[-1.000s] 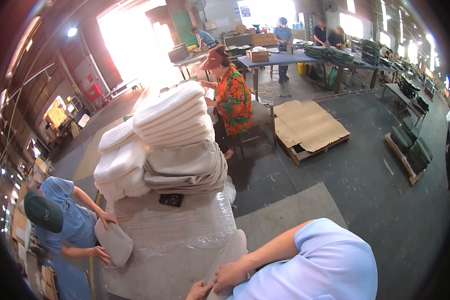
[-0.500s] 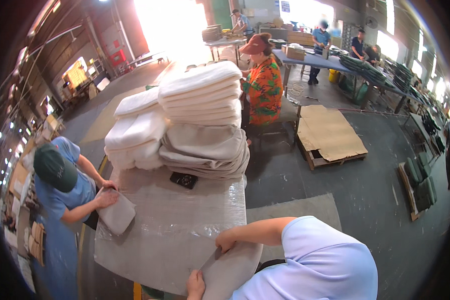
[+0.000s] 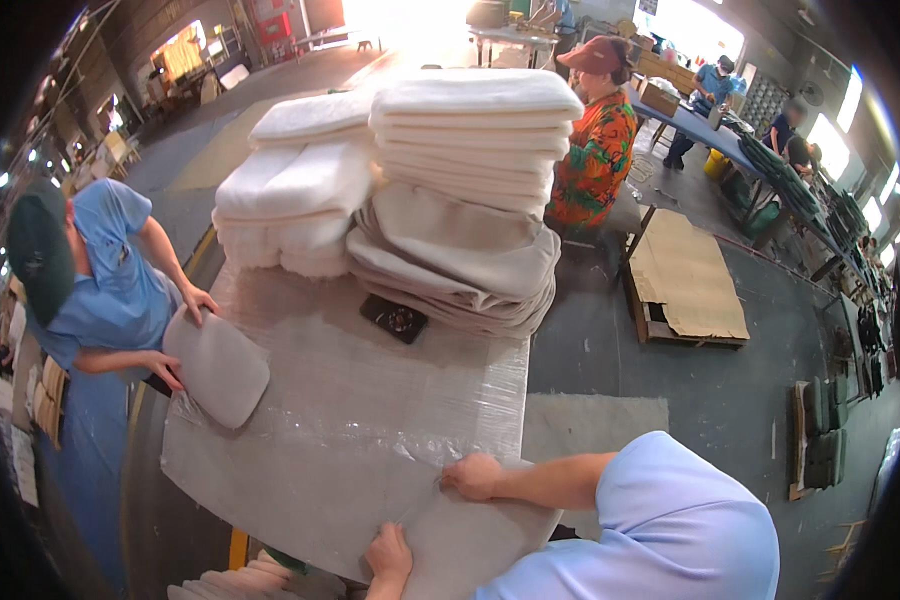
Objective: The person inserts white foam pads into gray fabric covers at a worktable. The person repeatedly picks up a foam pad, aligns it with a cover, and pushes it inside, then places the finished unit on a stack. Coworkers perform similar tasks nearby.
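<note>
A grey fabric-covered cushion [image 3: 480, 535] lies at the near edge of the table, in front of me. My right hand [image 3: 473, 476] is closed on its far edge, with the fingers curled down against the fabric. At its left edge, my left hand [image 3: 390, 553] has its fingers bent over the rim; the fingertips are partly hidden. Across the table to the left, a co-worker in a blue shirt holds a similar grey cushion [image 3: 220, 370] with both hands.
White padded sheets [image 3: 470, 130] stand in tall stacks at the table's far end, above folded grey covers [image 3: 450, 260]. A dark phone-like device [image 3: 394, 318] lies before them on the plastic-wrapped tabletop [image 3: 320, 400]. Beyond sits a person in an orange patterned shirt. A cardboard-topped pallet [image 3: 690, 275] is at right.
My view has shifted, and my cushion now lies flatter, with my hands still at its edges. The co-worker's hands have moved apart to two sides of their cushion.
</note>
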{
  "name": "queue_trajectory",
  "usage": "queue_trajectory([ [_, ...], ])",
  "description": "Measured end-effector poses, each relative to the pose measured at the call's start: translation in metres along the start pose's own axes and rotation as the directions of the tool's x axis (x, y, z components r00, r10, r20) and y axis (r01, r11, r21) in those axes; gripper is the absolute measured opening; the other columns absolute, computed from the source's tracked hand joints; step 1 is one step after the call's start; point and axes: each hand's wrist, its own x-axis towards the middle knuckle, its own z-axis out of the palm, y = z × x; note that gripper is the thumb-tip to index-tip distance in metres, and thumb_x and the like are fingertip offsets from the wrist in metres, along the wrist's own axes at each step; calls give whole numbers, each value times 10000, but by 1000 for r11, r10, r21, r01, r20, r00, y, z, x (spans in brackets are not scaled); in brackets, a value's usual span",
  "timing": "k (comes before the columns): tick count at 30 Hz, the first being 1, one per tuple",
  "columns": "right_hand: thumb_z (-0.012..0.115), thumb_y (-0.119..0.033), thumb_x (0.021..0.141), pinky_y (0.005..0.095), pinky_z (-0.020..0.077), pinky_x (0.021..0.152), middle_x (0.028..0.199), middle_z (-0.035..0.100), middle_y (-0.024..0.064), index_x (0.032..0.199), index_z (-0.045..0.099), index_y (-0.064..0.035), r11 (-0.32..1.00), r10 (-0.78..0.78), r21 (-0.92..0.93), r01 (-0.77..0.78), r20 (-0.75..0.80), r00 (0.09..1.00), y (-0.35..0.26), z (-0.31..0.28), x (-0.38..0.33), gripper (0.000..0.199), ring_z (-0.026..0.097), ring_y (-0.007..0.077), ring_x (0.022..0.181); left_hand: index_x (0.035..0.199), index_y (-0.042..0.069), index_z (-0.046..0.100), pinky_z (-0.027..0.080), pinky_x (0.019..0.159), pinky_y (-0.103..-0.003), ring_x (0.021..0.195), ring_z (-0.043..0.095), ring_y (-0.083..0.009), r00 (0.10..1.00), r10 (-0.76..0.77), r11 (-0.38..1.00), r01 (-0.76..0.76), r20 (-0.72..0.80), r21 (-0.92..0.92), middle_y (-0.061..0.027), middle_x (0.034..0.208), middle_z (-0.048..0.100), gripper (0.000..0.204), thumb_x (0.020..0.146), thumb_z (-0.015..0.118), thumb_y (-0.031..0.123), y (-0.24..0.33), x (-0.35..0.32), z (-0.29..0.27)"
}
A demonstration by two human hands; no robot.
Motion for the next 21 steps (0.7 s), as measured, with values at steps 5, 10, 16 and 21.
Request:
queue_trajectory([
  [5,613,-452,1016,551,575,870,1034,777,178,1115,780,-175,997,-29,-66,28,-26,999,6,2,9,339,733,421,1009,978,82,607,501,679,-632,758,678,-523,999,31,999,-31,10,-41,-260,788,706,236,1072,555,293,3,10,-6],
  [10,643,-408,1003,540,566,910,1117,769,172,1148,771,-176,989,-125,-67,130,69,990,1,-22,8,302,722,393,1089,986,82,679,522,731,-605,837,689,-510,992,84,994,-76,95,-84,-231,847,731,305,1041,608,374,-4,5,-29],
  [16,608,-307,977,534,547,893,1042,754,164,1097,741,-179,976,-187,-102,194,78,979,20,-32,2,220,705,406,1051,992,78,720,513,798,-585,943,684,-494,937,-59,996,77,345,-39,-235,935,735,376,1017,626,441,-23,2,-53],
  [21,595,-323,1014,564,548,869,1037,746,196,1100,713,-149,994,-112,3,112,-7,994,28,-24,-2,228,704,442,1024,961,59,711,501,774,-585,920,685,-490,976,-76,997,81,202,-16,-233,921,729,379,1031,605,416,-20,0,-37],
])
